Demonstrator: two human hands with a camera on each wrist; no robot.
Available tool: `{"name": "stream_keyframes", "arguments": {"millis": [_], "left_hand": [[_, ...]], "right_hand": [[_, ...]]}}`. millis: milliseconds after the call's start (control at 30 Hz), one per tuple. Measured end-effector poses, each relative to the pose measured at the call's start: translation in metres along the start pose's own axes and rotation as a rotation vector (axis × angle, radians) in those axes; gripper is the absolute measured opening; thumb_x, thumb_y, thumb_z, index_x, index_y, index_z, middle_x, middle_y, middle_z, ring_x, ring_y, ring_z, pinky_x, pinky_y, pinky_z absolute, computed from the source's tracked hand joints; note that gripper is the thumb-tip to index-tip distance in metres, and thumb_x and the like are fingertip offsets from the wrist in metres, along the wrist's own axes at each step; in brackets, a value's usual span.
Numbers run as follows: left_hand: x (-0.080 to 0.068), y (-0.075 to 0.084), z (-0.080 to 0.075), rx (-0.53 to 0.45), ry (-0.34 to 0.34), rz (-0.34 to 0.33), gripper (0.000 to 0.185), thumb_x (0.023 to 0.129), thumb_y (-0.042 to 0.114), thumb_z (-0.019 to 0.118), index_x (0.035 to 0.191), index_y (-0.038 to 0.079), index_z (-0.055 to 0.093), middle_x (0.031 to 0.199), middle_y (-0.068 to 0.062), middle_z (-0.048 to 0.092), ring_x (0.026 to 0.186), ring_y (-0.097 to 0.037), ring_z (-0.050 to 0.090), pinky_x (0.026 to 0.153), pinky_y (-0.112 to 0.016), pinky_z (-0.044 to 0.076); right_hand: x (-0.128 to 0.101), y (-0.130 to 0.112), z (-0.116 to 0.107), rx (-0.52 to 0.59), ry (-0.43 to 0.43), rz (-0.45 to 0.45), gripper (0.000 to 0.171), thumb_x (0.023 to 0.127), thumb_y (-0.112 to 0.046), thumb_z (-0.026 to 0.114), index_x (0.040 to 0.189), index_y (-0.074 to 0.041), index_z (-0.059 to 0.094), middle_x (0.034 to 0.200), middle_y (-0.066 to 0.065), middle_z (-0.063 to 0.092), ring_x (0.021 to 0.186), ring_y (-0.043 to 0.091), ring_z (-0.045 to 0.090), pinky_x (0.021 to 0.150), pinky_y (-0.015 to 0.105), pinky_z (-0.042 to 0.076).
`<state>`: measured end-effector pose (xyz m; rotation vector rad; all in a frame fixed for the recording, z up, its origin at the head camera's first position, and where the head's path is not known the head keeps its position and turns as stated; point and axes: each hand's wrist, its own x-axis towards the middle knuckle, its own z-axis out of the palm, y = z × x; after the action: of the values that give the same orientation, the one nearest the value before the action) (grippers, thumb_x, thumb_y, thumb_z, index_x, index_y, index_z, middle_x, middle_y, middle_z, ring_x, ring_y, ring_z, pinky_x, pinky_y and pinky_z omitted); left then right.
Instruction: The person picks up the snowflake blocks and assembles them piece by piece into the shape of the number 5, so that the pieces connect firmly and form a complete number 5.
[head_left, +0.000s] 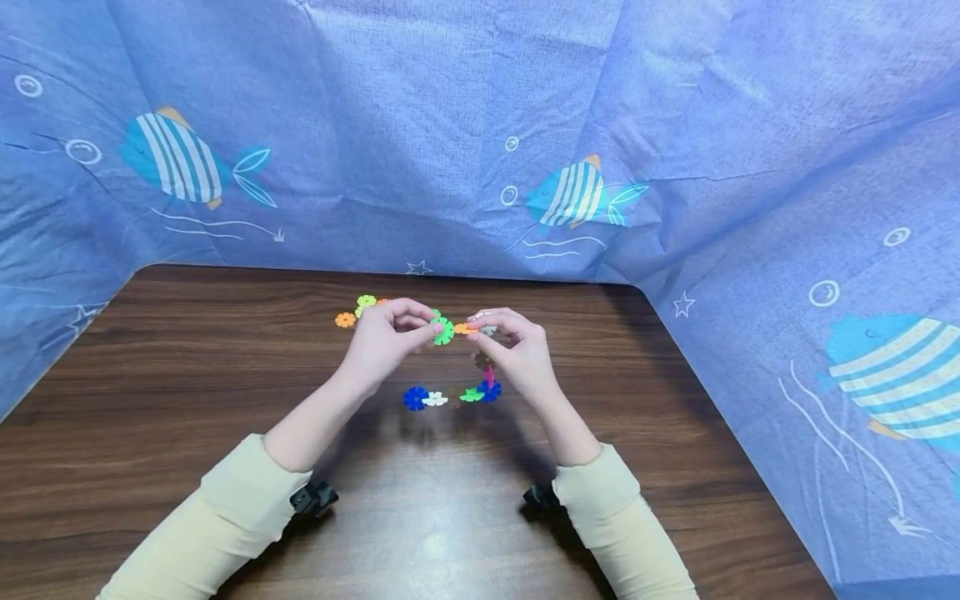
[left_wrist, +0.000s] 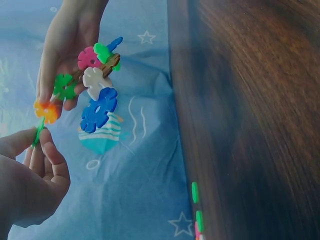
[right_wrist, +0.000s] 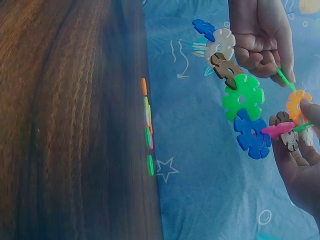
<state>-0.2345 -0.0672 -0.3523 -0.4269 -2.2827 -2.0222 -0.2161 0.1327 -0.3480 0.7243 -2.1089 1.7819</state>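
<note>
My left hand [head_left: 432, 331] pinches a single green snowflake disc [head_left: 443, 331] by its edge, seen edge-on as the green disc [left_wrist: 39, 131] in the left wrist view. My right hand [head_left: 477, 322] pinches an orange disc [head_left: 465, 328] at the top of a chain of joined discs [head_left: 480, 390]. The green disc touches the orange disc [left_wrist: 46, 111] edge to edge. The chain [right_wrist: 243, 97] curves down from the right hand above the table, with pink, blue, green, brown, white and blue pieces. My left hand [right_wrist: 260, 35] and right hand [right_wrist: 300, 165] face each other closely.
Loose discs lie on the dark wooden table [head_left: 187, 392] behind my left hand: an orange one [head_left: 345, 319] and a yellow-green one [head_left: 366, 302]. A blue fish-print cloth [head_left: 465, 125] hangs behind the table and along its right side.
</note>
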Motion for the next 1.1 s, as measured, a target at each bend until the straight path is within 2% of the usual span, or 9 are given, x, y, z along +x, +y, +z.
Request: {"name": "stream_keyframes", "arguments": {"millis": [167,267,400,633,867,1000,1100], "left_hand": [[-0.002,0.001,0.002,0.005,-0.001,0.018,0.021,0.081,0.016,0.075,0.094,0.002,0.068,0.082,-0.01,0.072,0.066,-0.012,0.066,0.061,-0.029,0.056],[-0.003,0.001,0.001,0.015,0.011,0.019,0.022,0.081,0.018,0.076,0.094,0.002,0.069,0.083,-0.011,0.072,0.066,-0.013,0.067,0.061,-0.029,0.056],[-0.004,0.001,0.0,0.043,0.027,0.026,0.021,0.08,0.019,0.076,0.093,0.003,0.07,0.083,-0.012,0.072,0.066,-0.014,0.068,0.061,-0.029,0.056],[-0.004,-0.001,0.001,0.084,0.027,0.026,0.019,0.08,0.019,0.077,0.091,0.005,0.072,0.082,-0.011,0.072,0.071,-0.027,0.069,0.059,-0.028,0.055],[-0.004,0.0,0.002,0.099,0.017,0.003,0.02,0.079,0.021,0.077,0.091,0.005,0.073,0.08,-0.01,0.072,0.066,-0.016,0.067,0.06,-0.029,0.056],[-0.005,0.001,0.002,0.098,0.014,-0.016,0.019,0.079,0.021,0.077,0.09,0.005,0.073,0.08,-0.01,0.072,0.065,-0.016,0.066,0.06,-0.029,0.056],[-0.004,0.001,0.004,0.091,0.013,-0.021,0.019,0.079,0.02,0.078,0.09,0.006,0.073,0.079,-0.009,0.071,0.065,-0.017,0.066,0.059,-0.03,0.055]], "right_hand": [[0.0,0.015,0.003,0.026,0.004,-0.002,0.014,0.083,0.002,0.069,0.095,0.008,0.068,0.102,0.021,0.064,0.061,0.042,0.062,0.051,0.037,0.055],[0.0,0.012,0.006,0.018,0.014,-0.011,0.013,0.082,0.003,0.069,0.094,0.009,0.068,0.1,0.022,0.065,0.058,0.038,0.062,0.05,0.038,0.055],[-0.001,-0.004,0.01,-0.011,0.021,-0.014,0.011,0.081,0.006,0.069,0.09,0.012,0.068,0.097,0.025,0.066,0.055,0.039,0.061,0.048,0.041,0.053],[-0.001,-0.006,0.01,-0.121,0.047,-0.028,0.01,0.078,0.002,0.073,0.086,0.008,0.072,0.09,0.02,0.07,0.069,0.037,0.066,0.055,0.025,0.054],[-0.003,-0.005,0.01,-0.139,0.043,-0.028,0.009,0.079,0.001,0.073,0.086,0.007,0.073,0.089,0.018,0.07,0.071,0.028,0.067,0.058,0.027,0.056],[-0.003,-0.006,0.01,-0.137,0.037,-0.041,0.009,0.078,0.001,0.073,0.086,0.007,0.072,0.088,0.018,0.07,0.074,0.028,0.067,0.059,0.026,0.055],[-0.003,-0.006,0.01,-0.144,0.035,-0.05,0.009,0.078,0.0,0.074,0.085,0.006,0.073,0.088,0.017,0.07,0.076,0.021,0.067,0.059,0.024,0.054]]}}
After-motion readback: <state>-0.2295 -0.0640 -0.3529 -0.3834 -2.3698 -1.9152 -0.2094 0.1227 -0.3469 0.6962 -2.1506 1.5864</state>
